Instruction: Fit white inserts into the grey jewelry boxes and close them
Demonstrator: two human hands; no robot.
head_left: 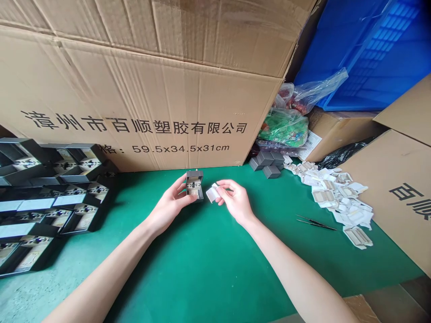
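Two pinches: left fingers [178, 185] clamped on a grey box [194, 183], long axis forward; right fingers [226, 187] on white card [211, 194].

The box [194, 179] is dark grey, its insert [193, 186] patterned black and cream, and the pad [211, 194] is white. The mat [215, 273] is deep green (paler where light falls at lower left). The carton [141, 103] is brown with black characters; the crate [380, 54] is bright blue, in a grid pattern.
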